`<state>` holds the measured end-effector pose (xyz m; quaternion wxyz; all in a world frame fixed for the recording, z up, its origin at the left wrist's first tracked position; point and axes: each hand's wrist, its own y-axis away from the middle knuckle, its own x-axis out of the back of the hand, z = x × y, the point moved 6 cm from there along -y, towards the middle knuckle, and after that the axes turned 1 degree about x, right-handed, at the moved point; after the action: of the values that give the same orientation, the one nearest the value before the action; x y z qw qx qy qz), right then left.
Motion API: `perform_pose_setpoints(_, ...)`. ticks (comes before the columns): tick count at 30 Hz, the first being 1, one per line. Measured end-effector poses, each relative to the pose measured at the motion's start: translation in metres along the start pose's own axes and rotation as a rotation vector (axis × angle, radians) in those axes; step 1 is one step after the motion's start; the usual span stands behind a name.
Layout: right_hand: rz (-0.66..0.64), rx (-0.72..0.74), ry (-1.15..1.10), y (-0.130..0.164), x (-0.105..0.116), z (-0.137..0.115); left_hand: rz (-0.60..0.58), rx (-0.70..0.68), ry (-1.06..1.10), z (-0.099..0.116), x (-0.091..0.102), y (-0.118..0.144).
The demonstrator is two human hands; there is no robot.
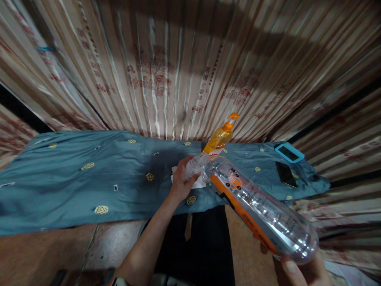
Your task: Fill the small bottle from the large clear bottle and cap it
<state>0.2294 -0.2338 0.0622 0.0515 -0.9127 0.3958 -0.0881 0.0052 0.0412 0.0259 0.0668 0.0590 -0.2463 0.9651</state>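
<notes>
My left hand (181,182) is wrapped round a small clear plastic container (193,167), just above the cloth. My right hand (305,272) grips the base of a large clear plastic bottle (262,206) with an orange label. That bottle is tilted, its neck lower than its base and up against the small container; I cannot tell whether any liquid passes between them. Beneath my left hand lies a piece of white paper (200,182), partly covered. Right behind the container stands a pump bottle (218,141) of yellow-orange liquid with an orange pump head.
A blue-green cloth with pineapple prints (119,171) covers the narrow surface. To the right lie a dark phone (286,174) and a blue-framed device (289,153). Pleated patterned curtains (178,71) hang close behind and at both sides.
</notes>
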Motion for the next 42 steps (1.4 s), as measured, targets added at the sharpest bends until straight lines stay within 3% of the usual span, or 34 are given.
perform_pose_setpoints(28,0.106,-0.038,0.039,0.0016,0.0006,0.0024,-0.011,0.015,0.016,0.0025,0.0007,-0.0012)
perform_pose_setpoints(42,0.073,-0.012,0.047,0.0,-0.0006,-0.0018,-0.006,0.013,-0.004,0.0024,0.0006,-0.0012)
